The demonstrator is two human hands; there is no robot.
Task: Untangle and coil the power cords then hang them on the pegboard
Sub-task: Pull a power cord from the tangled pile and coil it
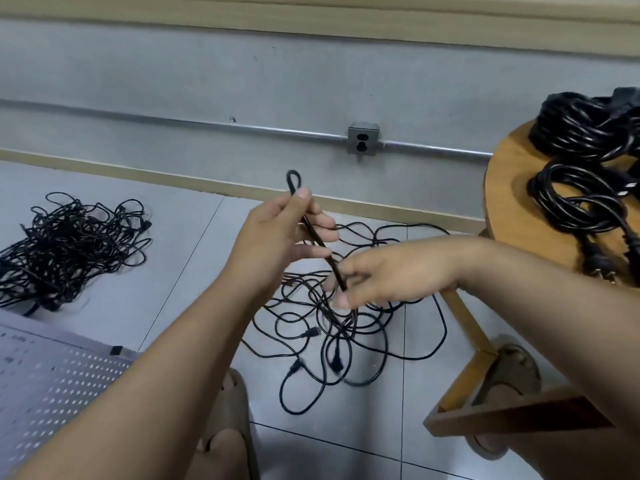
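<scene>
A thin black cord [320, 239] is folded double, its small loop sticking up above my left hand [277, 237], which pinches it near the fold. My right hand [388, 275] grips the same doubled cord lower down, and the strand runs taut between both hands. Below them the cord drops into a loose tangle of black cords [346, 323] spread on the tiled floor. A denser heap of tangled cords [65, 247] lies at the left. The white pegboard [45, 386] lies flat at the bottom left.
A round wooden table [512, 202] at the right carries thick coiled power cords [585, 174] with plugs. A wall socket [362, 139] on a metal conduit sits above the floor. My sandalled feet [228, 410] stand at the bottom, beside the table's wooden legs [467, 393].
</scene>
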